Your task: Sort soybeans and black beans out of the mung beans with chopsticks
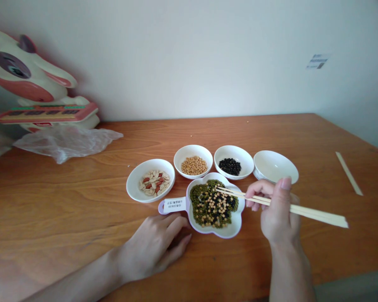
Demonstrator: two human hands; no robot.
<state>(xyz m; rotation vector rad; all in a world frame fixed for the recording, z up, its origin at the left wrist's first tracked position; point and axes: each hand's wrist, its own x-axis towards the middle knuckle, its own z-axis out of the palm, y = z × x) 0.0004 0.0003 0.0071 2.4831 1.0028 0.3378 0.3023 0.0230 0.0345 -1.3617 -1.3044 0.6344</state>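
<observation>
The right hand [279, 209] pinches a pair of pale wooden chopsticks [318, 213] between thumb and fingers, the thick ends pointing out to the right and the tips reaching left over a flower-shaped dish [237, 223]; whether the tips grip a bean is too small to tell. This dish, white inside with a lilac rim, sits on the wooden table [66, 205] in front of the person, and holds a mix of green mung beans [201, 214], yellow soybeans [219, 204] and black beans. Its short handle points left and bears a white printed label [174, 205]. The left hand [157, 247] rests on the near side of the handle, back upward, fingers loosely bent and thumb set apart from the forefinger; I cannot tell whether a fingertip touches the dish. Four white bowls curve around the far side: at left a seed bowl [132, 184] with pale seeds and reddish-brown pieces, next a soybean bowl [193, 150], then a black-bean bowl [234, 152], and at right a bowl showing its white inside [274, 164]. A pale flat strip [349, 173] lies farther right. At far left a toy cow with a keyboard [44, 92] stands behind a crumpled clear plastic bag [66, 142].
</observation>
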